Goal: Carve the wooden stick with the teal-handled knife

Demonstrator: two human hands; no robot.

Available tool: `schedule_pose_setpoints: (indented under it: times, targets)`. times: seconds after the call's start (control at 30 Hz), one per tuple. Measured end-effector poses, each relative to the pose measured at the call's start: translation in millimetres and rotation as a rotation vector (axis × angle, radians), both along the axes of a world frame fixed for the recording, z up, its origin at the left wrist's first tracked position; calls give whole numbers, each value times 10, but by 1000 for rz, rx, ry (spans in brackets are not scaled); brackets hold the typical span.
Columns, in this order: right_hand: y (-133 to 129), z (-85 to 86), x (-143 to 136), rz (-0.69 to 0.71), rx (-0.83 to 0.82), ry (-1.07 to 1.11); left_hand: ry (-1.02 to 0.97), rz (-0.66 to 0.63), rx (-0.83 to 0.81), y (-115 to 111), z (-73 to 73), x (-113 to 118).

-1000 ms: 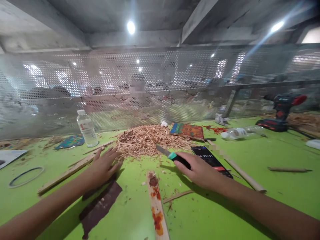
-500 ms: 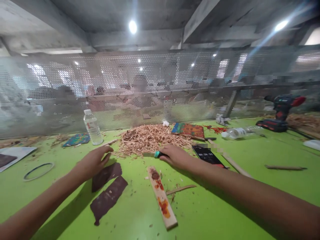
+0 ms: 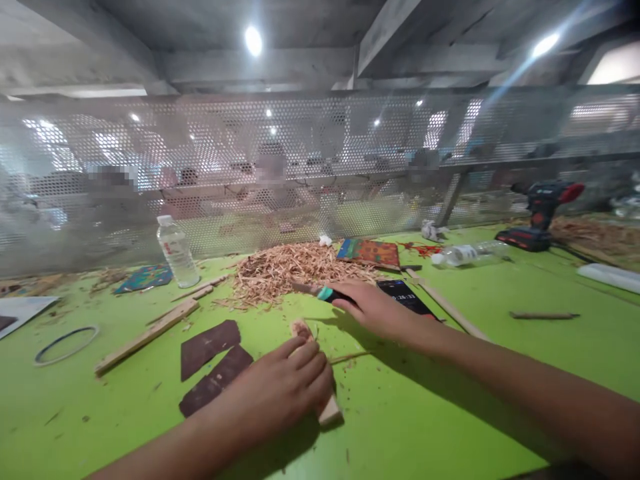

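My right hand (image 3: 373,305) is closed round the black and teal handle of a knife (image 3: 325,293). Its blade points left, above the near edge of a heap of wood shavings (image 3: 285,267). My left hand (image 3: 295,373) lies over a flat wooden strip (image 3: 330,412), fingers curled round its far edge, so most of the strip and its stains are hidden. Only its two ends show. Two pieces of dark brown sandpaper (image 3: 210,347) lie left of that hand. A thin wood sliver (image 3: 350,357) rests right of the strip.
A long wooden stick (image 3: 145,339) and a ring (image 3: 66,345) lie left. A water bottle (image 3: 179,253) stands behind them. A phone (image 3: 406,299), a lying bottle (image 3: 470,255) and a cordless drill (image 3: 537,217) are on the right. A perforated metal screen (image 3: 300,180) borders the green table.
My left hand has moved right and nearer, from beside the sandpaper onto the wooden strip, uncovering the long stick. My right hand has lifted the knife slightly off the table.
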State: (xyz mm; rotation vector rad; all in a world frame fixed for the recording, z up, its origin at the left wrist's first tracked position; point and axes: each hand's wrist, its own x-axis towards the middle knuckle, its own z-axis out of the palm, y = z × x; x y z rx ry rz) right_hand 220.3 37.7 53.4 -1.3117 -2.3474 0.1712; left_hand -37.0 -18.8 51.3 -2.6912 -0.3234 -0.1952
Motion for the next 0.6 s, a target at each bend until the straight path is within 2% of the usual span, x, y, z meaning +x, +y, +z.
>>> schedule_pose_setpoints:
  times: [0.1,0.2,0.27,0.37,0.47,0.6]
  targets:
    - [-367,47,190,11,-56,49,-33,55,32,53,147,-217]
    - [-673,-4,292,-11,-139,88,-114,150,86,156,263,-500]
    - [-819,-75,275,9,-211,47,-227,190,161,261,306,-670]
    - [-917,-186,124,111,-258,-88,-399,312,203,404,337,-824]
    - [-796,-251,-98,182,-189,-183,-466,335,208,442,341,-846]
    - [-229,-229,-361,187,-144,-248,-449,283,192,367,303,-782]
